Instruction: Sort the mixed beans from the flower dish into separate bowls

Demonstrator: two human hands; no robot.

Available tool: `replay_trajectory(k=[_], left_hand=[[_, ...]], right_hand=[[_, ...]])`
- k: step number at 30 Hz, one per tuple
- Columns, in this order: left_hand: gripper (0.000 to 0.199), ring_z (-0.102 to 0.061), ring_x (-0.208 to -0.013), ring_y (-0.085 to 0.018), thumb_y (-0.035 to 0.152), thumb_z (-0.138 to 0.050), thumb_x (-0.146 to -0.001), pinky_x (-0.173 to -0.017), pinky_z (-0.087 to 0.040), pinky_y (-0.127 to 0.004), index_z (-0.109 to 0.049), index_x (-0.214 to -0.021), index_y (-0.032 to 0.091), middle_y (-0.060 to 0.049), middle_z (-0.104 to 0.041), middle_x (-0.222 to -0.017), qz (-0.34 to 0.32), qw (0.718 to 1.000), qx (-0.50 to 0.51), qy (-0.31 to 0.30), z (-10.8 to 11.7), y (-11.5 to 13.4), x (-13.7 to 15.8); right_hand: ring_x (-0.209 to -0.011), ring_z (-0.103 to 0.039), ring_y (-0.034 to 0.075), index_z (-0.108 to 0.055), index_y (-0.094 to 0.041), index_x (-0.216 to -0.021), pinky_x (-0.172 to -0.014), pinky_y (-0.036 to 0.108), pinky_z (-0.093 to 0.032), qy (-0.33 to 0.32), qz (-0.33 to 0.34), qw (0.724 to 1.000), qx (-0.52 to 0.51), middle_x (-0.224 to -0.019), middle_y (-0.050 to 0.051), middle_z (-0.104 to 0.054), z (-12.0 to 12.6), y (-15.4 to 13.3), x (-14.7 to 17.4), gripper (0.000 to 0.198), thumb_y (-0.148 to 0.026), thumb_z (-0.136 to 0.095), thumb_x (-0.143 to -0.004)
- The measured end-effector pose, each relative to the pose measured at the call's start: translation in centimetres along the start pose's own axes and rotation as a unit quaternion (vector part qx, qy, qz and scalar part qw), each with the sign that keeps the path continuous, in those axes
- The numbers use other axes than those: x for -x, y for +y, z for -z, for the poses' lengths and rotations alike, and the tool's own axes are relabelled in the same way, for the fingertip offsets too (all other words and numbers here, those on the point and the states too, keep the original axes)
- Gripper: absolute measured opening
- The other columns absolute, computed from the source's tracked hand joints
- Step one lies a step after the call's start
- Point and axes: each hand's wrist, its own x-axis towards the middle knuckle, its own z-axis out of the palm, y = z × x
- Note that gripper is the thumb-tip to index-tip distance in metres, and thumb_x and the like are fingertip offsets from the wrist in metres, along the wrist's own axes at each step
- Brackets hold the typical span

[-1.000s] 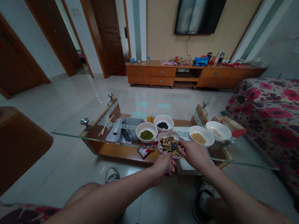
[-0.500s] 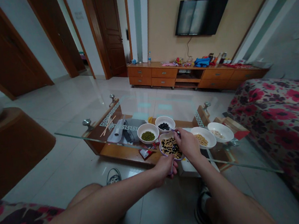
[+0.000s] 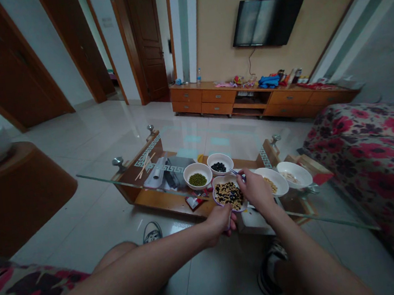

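My left hand (image 3: 223, 221) is closed around the handle of a purple-rimmed bowl (image 3: 218, 205) of mixed black and pale beans, at the table's near edge. Closed on a thin, dark two-pronged tool, apparently tweezers (image 3: 236, 173), my right hand (image 3: 254, 187) hovers just right of that bowl. The tips are by the near right rim of a white bowl (image 3: 229, 159) holding black beans (image 3: 218, 167); whether they grip a bean is too small to tell. Left of it stands a white bowl (image 3: 186, 173) of green beans (image 3: 197, 180). A bowl (image 3: 283, 184) of pale yellow beans is partly behind my right hand.
A fourth white bowl (image 3: 306, 177) with a few whitish pieces stands at the right on the glass table (image 3: 114, 179). Wooden chopsticks (image 3: 145, 167) lie at the left. A red packet (image 3: 193, 202) and white box (image 3: 254, 222) show near the front edge.
My right hand has drawn slightly right, bringing the tool's tips from inside the black-bean bowl to its near right rim. My left hand keeps its hold on the handle. The view has shifted a little.
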Motion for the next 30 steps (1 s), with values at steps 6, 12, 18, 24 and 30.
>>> replay_trajectory(k=[6,12,18,24,30], left_hand=[[0.039,-0.039,-0.039,-0.010,0.040,-0.035,-0.094,-0.045,-0.029,-0.023,-0.052,-0.066,0.018,0.003,-0.048,-0.048,0.000,1.000,0.003,0.000,0.0,-0.2,-0.1],[0.041,-0.039,-0.039,-0.010,0.042,-0.032,-0.094,-0.045,-0.030,-0.024,-0.052,-0.067,0.019,0.003,-0.047,-0.047,0.000,1.000,0.007,0.000,-0.2,-0.3,-0.2],[0.042,-0.039,-0.040,-0.010,0.049,-0.037,-0.091,-0.045,-0.030,-0.023,-0.051,-0.067,0.019,0.003,-0.046,-0.047,0.004,1.000,0.019,-0.001,-0.2,0.0,0.0],[0.035,-0.040,-0.041,-0.010,0.043,-0.040,-0.089,-0.046,-0.031,-0.024,-0.052,-0.067,0.019,0.002,-0.047,-0.048,0.005,1.000,0.030,-0.004,-0.2,0.3,0.6],[0.031,-0.039,-0.040,-0.010,0.036,-0.038,-0.087,-0.045,-0.029,-0.024,-0.052,-0.066,0.019,0.002,-0.047,-0.046,0.006,1.000,0.030,-0.004,-0.2,0.3,0.6]], right_hand=[[-0.082,-0.066,0.020,-0.063,-0.022,-0.105,-0.066,0.026,-0.036,-0.066,0.070,0.995,-0.008,-0.089,0.007,-0.073,0.7,1.3,1.5,0.028,-0.039,-0.044,-0.094],[-0.077,-0.065,0.018,-0.063,-0.021,-0.102,-0.061,0.024,-0.033,-0.124,0.127,0.984,-0.013,-0.088,0.006,-0.073,0.6,2.2,2.6,0.024,-0.036,-0.049,-0.091],[-0.079,-0.065,0.019,-0.062,-0.019,-0.102,-0.063,0.025,-0.034,-0.132,0.137,0.982,-0.005,-0.088,0.007,-0.072,0.3,2.6,3.0,0.024,-0.034,-0.046,-0.092],[-0.076,-0.064,0.019,-0.062,-0.019,-0.101,-0.062,0.026,-0.033,-0.136,0.142,0.980,-0.001,-0.083,0.006,-0.070,0.3,2.9,3.2,0.025,-0.035,-0.045,-0.092],[-0.080,-0.064,0.019,-0.062,-0.020,-0.100,-0.066,0.025,-0.035,-0.143,0.147,0.979,0.001,-0.086,0.006,-0.071,0.1,2.7,3.3,0.024,-0.035,-0.045,-0.092]])
